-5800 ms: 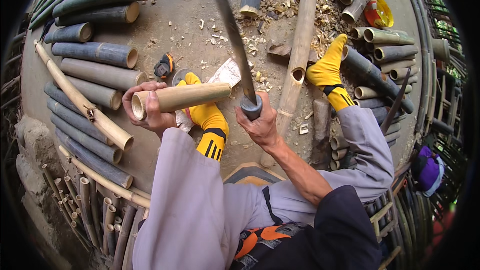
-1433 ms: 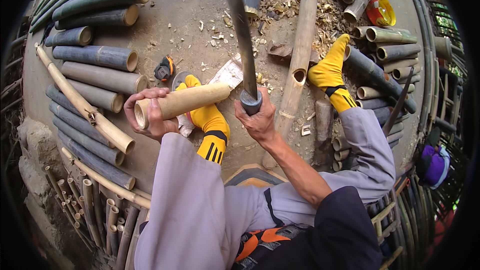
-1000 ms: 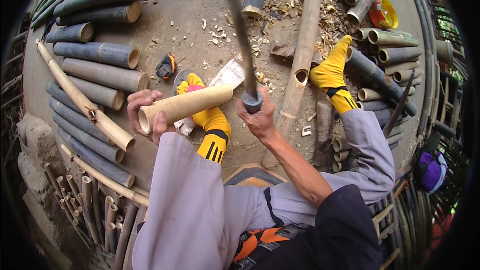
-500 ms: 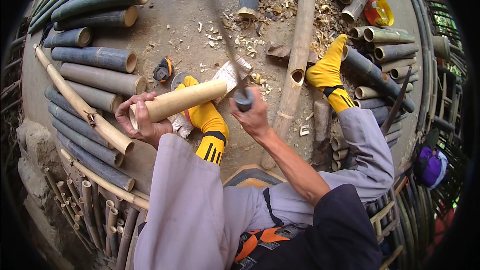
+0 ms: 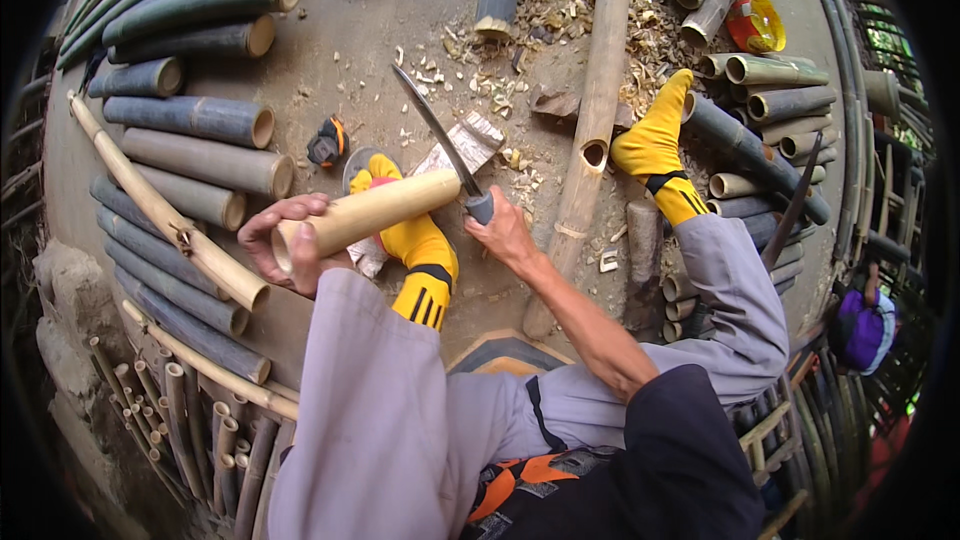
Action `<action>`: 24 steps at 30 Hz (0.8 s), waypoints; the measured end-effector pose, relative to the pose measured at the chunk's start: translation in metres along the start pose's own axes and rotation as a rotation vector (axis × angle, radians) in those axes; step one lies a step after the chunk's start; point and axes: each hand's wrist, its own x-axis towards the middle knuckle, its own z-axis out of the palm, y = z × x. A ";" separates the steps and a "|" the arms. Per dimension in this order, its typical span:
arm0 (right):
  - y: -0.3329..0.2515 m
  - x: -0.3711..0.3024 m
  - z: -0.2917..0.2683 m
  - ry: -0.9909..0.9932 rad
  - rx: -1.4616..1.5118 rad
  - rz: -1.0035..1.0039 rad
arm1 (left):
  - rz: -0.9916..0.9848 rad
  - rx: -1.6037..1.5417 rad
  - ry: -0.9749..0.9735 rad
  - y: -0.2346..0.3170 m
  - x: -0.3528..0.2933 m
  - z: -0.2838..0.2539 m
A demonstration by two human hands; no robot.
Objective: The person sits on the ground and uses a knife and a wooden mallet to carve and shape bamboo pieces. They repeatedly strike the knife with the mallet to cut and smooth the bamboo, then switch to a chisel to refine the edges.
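- Left hand (image 5: 290,240): thumb and fingers wrapped round the tube (image 5: 375,208) at its near, open end.
- Tube: pale bamboo, slanting over the left sock (image 5: 420,252); resting on it or not, can't tell.
- Right hand (image 5: 508,233): fingers closed on the handle of the knife (image 5: 438,128), blade up and leftward.
- Blade's base sits right by tube's far end; contact unclear.
- Doing it well (judgement): light, short strokes off the far end, edge aimed away from the left hand; turn tube between strokes, not during.
- Foot sits under the blade work, so a slip could reach it; moving tube clear looks safer.
- Writing: none legible on tube or knife. Red-yellow tin (image 5: 757,24) seems printed, too small to read. Sock has black stripes, no lettering made out. Tape measure (image 5: 327,142): no readable marks.
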 end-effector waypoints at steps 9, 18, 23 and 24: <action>-0.054 -0.021 -0.038 0.293 0.313 -0.309 | 0.044 -0.013 -0.278 0.002 0.009 -0.020; -0.011 -0.008 -0.024 -0.015 0.078 -0.005 | -0.016 -0.026 -0.419 0.010 0.006 -0.032; -0.041 -0.018 -0.028 0.120 0.257 -0.178 | 0.007 0.130 -0.409 0.014 0.011 -0.037; -0.026 -0.013 -0.021 0.053 0.150 -0.145 | -0.017 0.162 -0.384 0.013 0.010 -0.034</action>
